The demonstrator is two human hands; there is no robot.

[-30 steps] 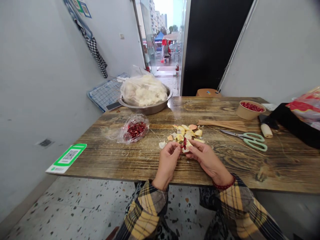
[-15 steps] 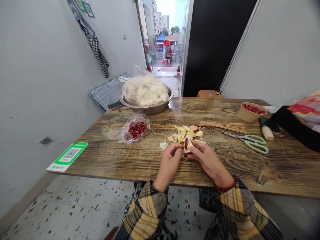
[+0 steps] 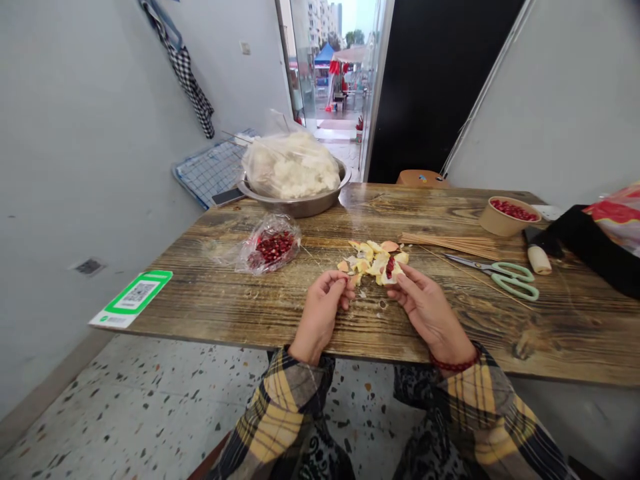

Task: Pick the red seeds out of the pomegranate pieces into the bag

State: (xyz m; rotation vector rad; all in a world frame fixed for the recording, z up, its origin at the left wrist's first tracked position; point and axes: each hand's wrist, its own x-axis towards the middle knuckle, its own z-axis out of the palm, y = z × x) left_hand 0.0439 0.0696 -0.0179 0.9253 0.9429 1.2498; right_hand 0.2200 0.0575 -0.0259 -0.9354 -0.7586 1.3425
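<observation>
My right hand (image 3: 425, 303) is closed on a pomegranate piece (image 3: 391, 272), its red seeds showing above the pale rind. To its left, my left hand (image 3: 325, 303) is pinched near the table's front, and a speck of red pomegranate seed (image 3: 346, 280) shows at its fingertips. Torn pomegranate peel (image 3: 367, 255) lies in a heap just beyond both hands. Loose seeds fill a clear plastic bag (image 3: 273, 248) on the left. At the back right a paper bowl (image 3: 501, 221) holds more red seeds.
Green-handled scissors (image 3: 513, 277) and thin wooden skewers (image 3: 450, 245) lie right of the peel. A wooden-handled tool (image 3: 539, 260) is beyond the scissors. A metal basin (image 3: 310, 208) with a bagged pale mass stands at the back of the wooden table (image 3: 225, 313). A QR-code card (image 3: 133, 300) sits at the left edge.
My left hand has drawn away from the pomegranate piece, toward the left. My right hand keeps the piece and has shifted slightly right. The view has tilted down a little.
</observation>
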